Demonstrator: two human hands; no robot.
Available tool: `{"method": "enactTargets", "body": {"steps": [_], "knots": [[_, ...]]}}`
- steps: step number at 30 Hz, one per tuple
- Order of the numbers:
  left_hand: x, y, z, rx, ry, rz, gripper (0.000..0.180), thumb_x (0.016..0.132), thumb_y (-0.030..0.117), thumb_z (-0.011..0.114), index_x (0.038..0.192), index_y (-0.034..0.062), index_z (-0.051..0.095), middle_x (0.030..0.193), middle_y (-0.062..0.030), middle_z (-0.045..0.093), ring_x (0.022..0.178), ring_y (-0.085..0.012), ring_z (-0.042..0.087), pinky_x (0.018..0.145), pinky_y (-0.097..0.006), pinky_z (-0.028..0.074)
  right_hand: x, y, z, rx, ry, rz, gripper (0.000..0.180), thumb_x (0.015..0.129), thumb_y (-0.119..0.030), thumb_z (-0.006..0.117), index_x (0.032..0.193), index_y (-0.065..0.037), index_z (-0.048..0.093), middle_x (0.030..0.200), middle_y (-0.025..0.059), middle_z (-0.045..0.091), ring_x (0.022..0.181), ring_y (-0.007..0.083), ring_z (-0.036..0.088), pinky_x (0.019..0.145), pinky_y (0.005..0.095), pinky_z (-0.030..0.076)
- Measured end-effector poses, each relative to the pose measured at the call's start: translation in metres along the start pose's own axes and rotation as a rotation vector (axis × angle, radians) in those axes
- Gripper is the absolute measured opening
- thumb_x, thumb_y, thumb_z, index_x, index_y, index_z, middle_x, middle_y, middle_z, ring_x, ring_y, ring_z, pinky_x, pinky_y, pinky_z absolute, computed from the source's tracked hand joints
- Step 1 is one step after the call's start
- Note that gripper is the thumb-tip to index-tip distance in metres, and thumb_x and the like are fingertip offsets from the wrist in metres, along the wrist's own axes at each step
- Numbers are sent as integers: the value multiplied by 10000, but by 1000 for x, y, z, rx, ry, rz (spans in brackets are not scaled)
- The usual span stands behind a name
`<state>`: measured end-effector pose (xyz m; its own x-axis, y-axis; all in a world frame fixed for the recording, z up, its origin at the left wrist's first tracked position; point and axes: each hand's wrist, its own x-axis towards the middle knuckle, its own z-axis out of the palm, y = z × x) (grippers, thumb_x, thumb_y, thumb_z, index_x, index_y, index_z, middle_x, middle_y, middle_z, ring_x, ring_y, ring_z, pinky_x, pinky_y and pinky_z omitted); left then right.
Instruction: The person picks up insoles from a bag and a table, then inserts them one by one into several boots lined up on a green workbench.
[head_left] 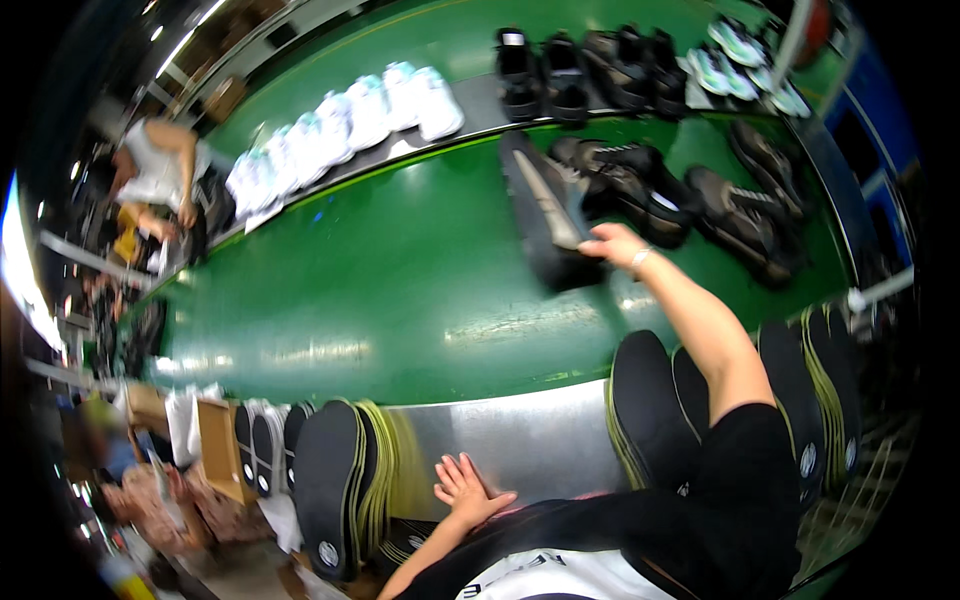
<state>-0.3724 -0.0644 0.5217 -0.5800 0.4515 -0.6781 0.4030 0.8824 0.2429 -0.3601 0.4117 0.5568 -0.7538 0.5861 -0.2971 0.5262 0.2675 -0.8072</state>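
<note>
My right hand (pixel 615 246) reaches far over the green belt, its fingers closed on one end of a dark shoe (pixel 535 205). The shoe is turned so its sole with a tan strip shows, and it is somewhat blurred. Beside it on the belt lie several brown and black lace-up shoes (pixel 640 190). My left hand (pixel 470 492) is close to my body, its fingers spread over the metal ledge (pixel 510 430), with nothing in it. Left of that hand stands a stack of black insoles (pixel 325 480) with yellow-green edges.
More black insoles (pixel 645 400) stand on the ledge under my right arm. A raised shelf behind the belt (pixel 350 290) carries white shoes (pixel 368 110) and black shoes (pixel 565 80). One person (pixel 165 165) works at the far left; another (pixel 175 495) sits near an open cardboard box (pixel 222 450).
</note>
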Motion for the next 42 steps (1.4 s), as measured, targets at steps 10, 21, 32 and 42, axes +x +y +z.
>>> {"method": "enactTargets", "body": {"steps": [10,21,32,42], "knots": [[-7,-21,17,-10,-9,80,1201,544,608,637,1324,60,-94,1333,-260,-190,1220,-417,-214,917,-608,-41,-33,-9,-68,-711,141,-109,390,549,-324,732,894,-176,628,1347,90,223,1229,350,215,968,447,237],[-31,-22,23,-135,50,165,1155,557,465,697,1336,110,-77,1370,-183,-162,1254,-355,-180,947,-578,-22,-37,11,-87,-452,-65,36,551,558,-271,770,968,33,561,952,117,562,852,197,532,760,295,420],[17,-52,13,-486,100,169,924,680,507,577,1327,60,92,1368,-224,6,1271,-347,6,993,-484,86,-113,-187,75,-316,-132,-111,500,682,-373,664,908,59,556,826,82,578,722,134,529,643,278,439],[-12,-35,-61,-1201,327,358,962,651,362,680,1319,17,79,1334,-192,84,1250,-276,97,1014,-340,141,-280,-148,239,-930,-198,-276,382,629,-400,648,890,-125,601,860,165,520,862,332,484,708,382,434]]}}
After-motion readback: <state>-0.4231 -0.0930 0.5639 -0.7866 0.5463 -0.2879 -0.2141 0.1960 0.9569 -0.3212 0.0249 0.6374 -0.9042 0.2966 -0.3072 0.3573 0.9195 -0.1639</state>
